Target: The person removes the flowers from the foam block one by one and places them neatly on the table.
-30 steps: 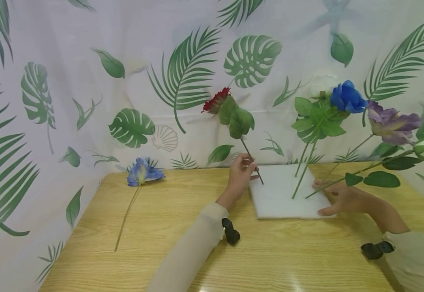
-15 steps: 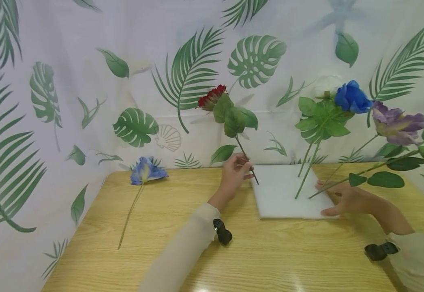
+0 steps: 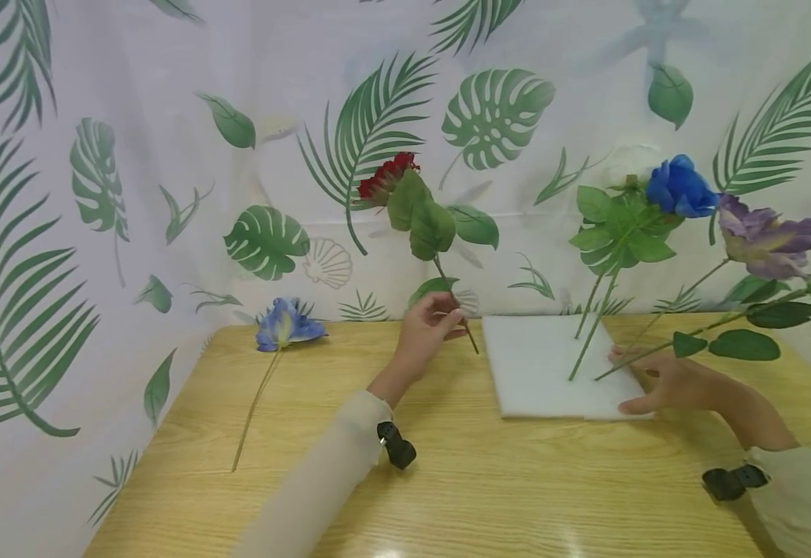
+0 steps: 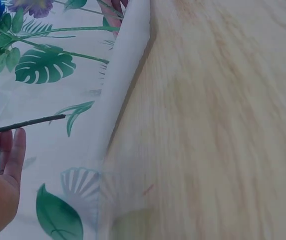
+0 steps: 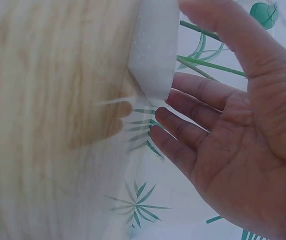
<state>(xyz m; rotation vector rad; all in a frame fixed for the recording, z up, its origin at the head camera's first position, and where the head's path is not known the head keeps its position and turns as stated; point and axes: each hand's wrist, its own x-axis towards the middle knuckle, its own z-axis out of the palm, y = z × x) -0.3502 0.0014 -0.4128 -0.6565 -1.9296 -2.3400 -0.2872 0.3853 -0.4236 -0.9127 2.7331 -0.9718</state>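
In the head view my left hand (image 3: 425, 333) pinches the dark stem of a red artificial flower (image 3: 390, 177) with broad green leaves. The flower tilts left, and its stem's lower end (image 4: 43, 120) sticks out past my fingers in the left wrist view, just left of a white foam board (image 3: 538, 372). My right hand (image 3: 671, 381) touches the board's right side. Its fingers lie fairly straight in the right wrist view, the thumb and fingertips at the board's edge (image 5: 155, 50). A blue flower (image 3: 681, 186), a purple flower (image 3: 768, 236) and white ones stand in the board, leaning right.
A pale blue flower (image 3: 285, 325) with a long thin stem lies at the left of the wooden table (image 3: 489, 496). Behind the table hangs a white cloth (image 3: 252, 170) printed with green leaves. The standing stems reach out over my right hand.
My left hand has moved left with the red flower, so the stem's end is now off the board. My right hand stays at the board's side. The head view has shifted slightly.
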